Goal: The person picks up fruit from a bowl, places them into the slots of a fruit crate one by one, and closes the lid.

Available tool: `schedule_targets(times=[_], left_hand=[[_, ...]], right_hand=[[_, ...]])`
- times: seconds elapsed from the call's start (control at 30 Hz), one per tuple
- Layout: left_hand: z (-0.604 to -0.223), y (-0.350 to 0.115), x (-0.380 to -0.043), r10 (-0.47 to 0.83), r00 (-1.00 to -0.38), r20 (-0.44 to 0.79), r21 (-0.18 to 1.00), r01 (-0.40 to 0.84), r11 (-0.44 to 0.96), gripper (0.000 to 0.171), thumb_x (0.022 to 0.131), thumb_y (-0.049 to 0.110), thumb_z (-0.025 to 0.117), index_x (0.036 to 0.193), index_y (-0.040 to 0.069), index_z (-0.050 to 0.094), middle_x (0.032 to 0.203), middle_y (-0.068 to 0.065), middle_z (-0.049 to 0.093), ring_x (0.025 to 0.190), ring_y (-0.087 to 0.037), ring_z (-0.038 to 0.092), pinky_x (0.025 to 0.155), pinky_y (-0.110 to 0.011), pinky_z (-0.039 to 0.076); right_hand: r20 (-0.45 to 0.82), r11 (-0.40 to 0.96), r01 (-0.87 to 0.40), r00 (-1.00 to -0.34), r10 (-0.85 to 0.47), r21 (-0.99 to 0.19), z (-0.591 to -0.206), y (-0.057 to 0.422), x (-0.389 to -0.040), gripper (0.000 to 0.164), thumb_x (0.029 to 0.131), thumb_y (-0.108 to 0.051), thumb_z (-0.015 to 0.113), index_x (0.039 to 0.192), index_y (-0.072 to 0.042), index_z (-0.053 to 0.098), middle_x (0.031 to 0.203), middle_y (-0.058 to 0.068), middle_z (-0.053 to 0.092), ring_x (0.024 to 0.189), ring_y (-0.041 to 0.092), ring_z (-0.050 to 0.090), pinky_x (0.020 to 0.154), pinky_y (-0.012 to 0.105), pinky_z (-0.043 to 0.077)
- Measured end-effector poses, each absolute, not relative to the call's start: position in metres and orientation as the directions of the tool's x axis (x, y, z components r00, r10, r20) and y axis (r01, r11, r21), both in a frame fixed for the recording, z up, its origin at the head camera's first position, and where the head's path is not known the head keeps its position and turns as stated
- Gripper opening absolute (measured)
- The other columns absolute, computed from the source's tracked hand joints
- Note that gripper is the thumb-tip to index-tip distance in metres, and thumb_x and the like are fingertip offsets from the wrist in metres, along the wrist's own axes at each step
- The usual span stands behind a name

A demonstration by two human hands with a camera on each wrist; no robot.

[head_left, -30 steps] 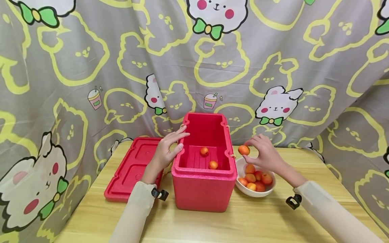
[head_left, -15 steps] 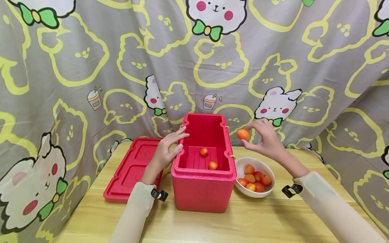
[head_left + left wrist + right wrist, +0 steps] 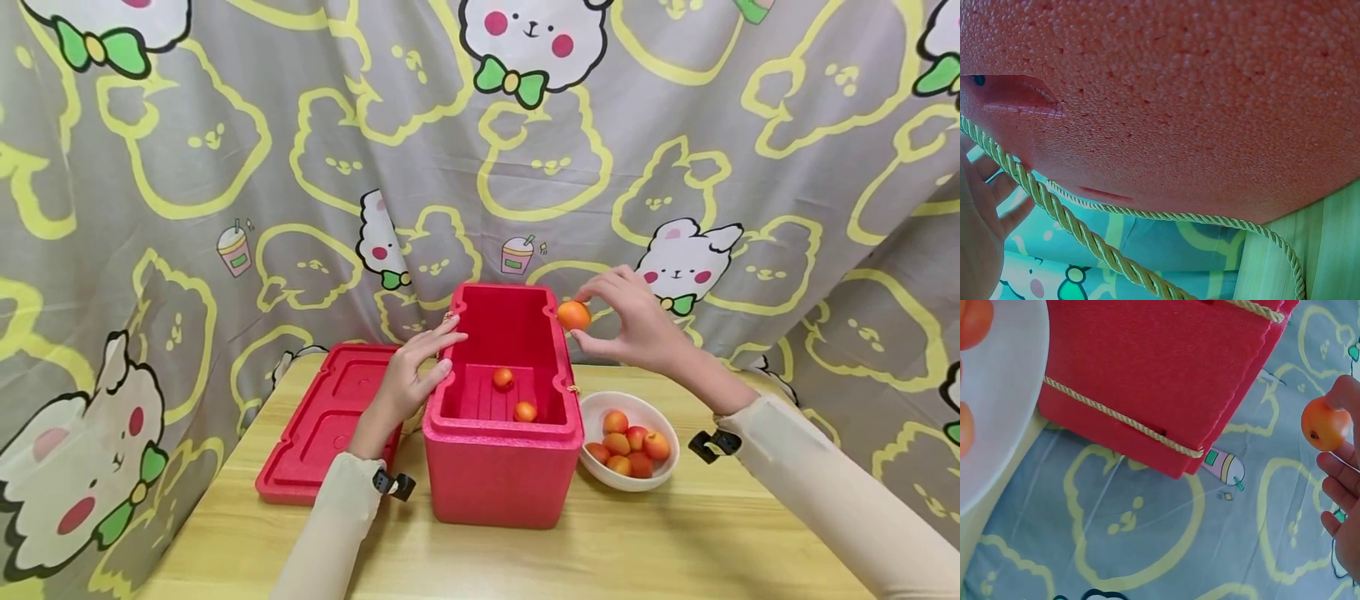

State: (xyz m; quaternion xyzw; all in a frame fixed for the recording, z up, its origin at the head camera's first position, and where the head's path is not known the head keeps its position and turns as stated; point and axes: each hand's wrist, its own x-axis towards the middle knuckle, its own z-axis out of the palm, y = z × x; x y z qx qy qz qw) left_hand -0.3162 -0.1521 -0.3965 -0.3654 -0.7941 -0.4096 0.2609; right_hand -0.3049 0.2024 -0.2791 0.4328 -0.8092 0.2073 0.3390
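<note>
Right hand [image 3: 630, 321] first: its thumb and fingers pinch a round orange fruit [image 3: 574, 316] in the air at the right side of a red box [image 3: 498, 483], just beside the far part of that rim as the head view shows it. From the right wrist, the fruit's small dark end spot shows, with the other fingers loosely bent below the pinch. Left hand [image 3: 416, 367] rests on the box's left rim, fingers extended and spread from the thumb, with a twisted gold rope [image 3: 1097, 244] running close by along that side. Inside the box, two loose fruits [image 3: 525, 412] lie on the bottom, apart, one nearer and to the right, the other farther left. Just right of the box stands a white bowl [image 3: 667, 479] with seven fruits visible in it, red to orange. To the left, a red lid [image 3: 315, 442] with recessed panels lies flat, partly behind the left forearm. Both arms wear pale sleeves [image 3: 333, 508], each with a black device [image 3: 716, 446] at the wrist. Box, bowl and lid all sit on a wood-grain counter [image 3: 622, 542]; at the far side hangs a grey curtain [image 3: 300, 150] printed with yellow outlines and white cartoon animals.
</note>
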Motion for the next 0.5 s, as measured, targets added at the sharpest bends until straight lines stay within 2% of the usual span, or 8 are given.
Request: schedule_targets(times=[0.2,0.5], left_hand=[[-0.398,-0.151,-0.316,0.364,-0.606,0.707,0.47,0.787,0.399,0.047,0.092,0.026,0.059,0.138,0.017,0.064,0.156,-0.006,0.051,0.143,-0.025,0.05,0.115,-0.059,0.041],[-0.397,-0.151,-0.316,0.359,-0.601,0.714,0.47,0.792,0.389,0.047,0.091,0.021,0.06,0.138,0.016,0.065,0.156,-0.006,0.051,0.143,-0.025,0.05,0.115,-0.058,0.041]], right_hand=[[0.686,0.501,-0.865,-0.357,-0.635,0.013,-0.271,0.186,-0.302,0.038,0.072,-0.019,0.085,0.103,-0.007,0.068,0.102,0.005,0.07,0.099,0.021,0.056,0.085,0.043,0.044],[0.581,0.471,-0.877,-0.332,-0.743,0.101,-0.27,0.164,-0.3,0.039,0.071,-0.024,0.086,0.102,-0.01,0.067,0.099,0.002,0.068,0.098,0.018,0.055,0.088,0.042,0.048]])
